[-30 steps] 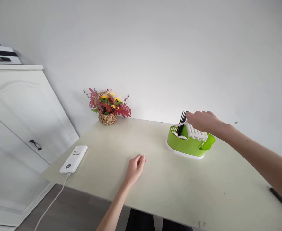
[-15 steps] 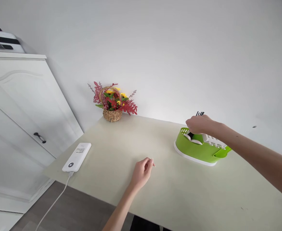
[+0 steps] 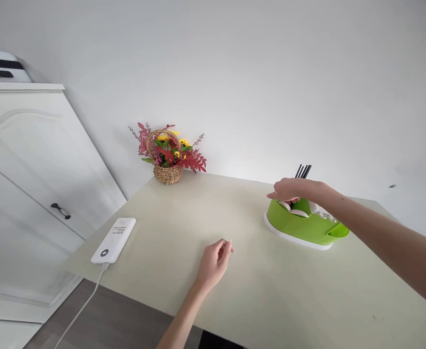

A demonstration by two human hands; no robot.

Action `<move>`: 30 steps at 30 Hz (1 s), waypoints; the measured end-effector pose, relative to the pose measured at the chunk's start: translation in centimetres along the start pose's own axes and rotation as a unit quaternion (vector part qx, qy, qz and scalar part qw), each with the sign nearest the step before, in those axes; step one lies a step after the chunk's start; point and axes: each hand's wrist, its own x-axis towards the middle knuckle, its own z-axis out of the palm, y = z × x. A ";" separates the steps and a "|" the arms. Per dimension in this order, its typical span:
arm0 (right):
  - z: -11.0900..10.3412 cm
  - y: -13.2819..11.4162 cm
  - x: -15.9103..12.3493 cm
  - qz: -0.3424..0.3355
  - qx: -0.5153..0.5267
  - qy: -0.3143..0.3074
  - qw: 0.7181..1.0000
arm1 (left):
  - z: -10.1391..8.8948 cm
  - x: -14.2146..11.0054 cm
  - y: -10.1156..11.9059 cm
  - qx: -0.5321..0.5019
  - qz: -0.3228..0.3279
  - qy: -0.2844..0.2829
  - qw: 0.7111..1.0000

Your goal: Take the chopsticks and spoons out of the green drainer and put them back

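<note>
Standing at far left: white cabinet (image 3: 20,160) with a panelled front and dark handle (image 3: 60,211), bearing a white-and-black device (image 3: 2,65) on top, cut off at the edge of view.
Cable (image 3: 82,310): white, hanging down past the front edge of the pale table (image 3: 162,232), against the grey floor (image 3: 140,315).
Power bank (image 3: 114,240): white, lying flat on the left part of the table, marked with dark print and a round dark spot, joined to the cable at the near end.
Flower basket (image 3: 168,174): woven, standing upright at the back of the table near the wall (image 3: 253,82), filled with red leaves and yellow flowers under an arched handle.
Left hand (image 3: 213,261): resting at the table's middle, clenched loosely, well apart from the green holder (image 3: 300,230).
Right hand (image 3: 289,189): bent down over the holder's left end, partly hidden at the fingertips; cannot tell whether grasping anything.
Green holder: standing upright on a white base on the right part of the table, containing white rounded pieces (image 3: 299,213).
Black sticks (image 3: 308,171): rising behind the right hand, tilted rightward.
Wall mark (image 3: 392,186): small, dark, above the right forearm.
</note>
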 end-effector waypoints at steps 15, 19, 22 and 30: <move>-3.0 1.1 -8.1 -0.015 0.022 0.126 0.992 | 0.1 0.2 -0.4 0.007 0.007 0.018 1.000; -1.7 2.6 -10.2 -0.024 -0.005 0.218 0.976 | 0.2 0.4 -0.7 0.002 0.010 0.022 1.000; -0.1 3.6 -11.0 -0.008 -0.004 0.228 0.974 | 0.2 0.5 -0.9 0.003 0.009 0.019 1.000; 2.8 4.0 -12.8 0.038 0.041 0.220 0.974 | 0.0 0.6 -0.3 0.017 0.008 0.025 1.000</move>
